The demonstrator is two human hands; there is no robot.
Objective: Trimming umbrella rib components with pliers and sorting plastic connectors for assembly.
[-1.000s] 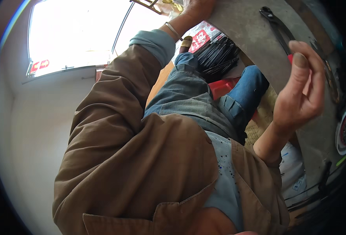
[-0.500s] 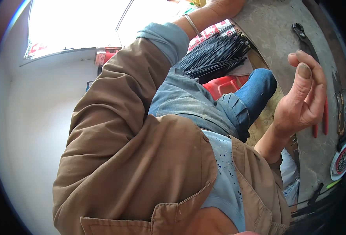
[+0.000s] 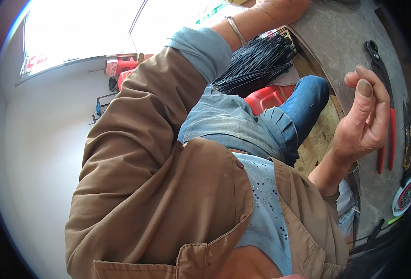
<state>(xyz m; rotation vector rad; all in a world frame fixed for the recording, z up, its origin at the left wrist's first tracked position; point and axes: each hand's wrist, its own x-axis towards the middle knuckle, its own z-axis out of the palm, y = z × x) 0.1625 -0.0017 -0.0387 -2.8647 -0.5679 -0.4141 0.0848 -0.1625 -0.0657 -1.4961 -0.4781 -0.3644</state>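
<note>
Red-handled pliers [image 3: 392, 135] lie partly behind the right hand [image 3: 361, 132].

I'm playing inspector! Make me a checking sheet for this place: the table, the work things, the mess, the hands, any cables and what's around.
Surface: grey table, with pale marks.
Work things: red-handled tool on the table, partly behind the right hand in view; bundle of thin black strands beside the table.
Clutter: white-rimmed round dish with small bits; bright green item near it.
Hands: left hand by the table's edge, cut off by the picture, grip hidden; right hand curled, no held thing visible.
Cables: none certain; the strands' material is unclear.
Surroundings: white wall, bright window.
</note>
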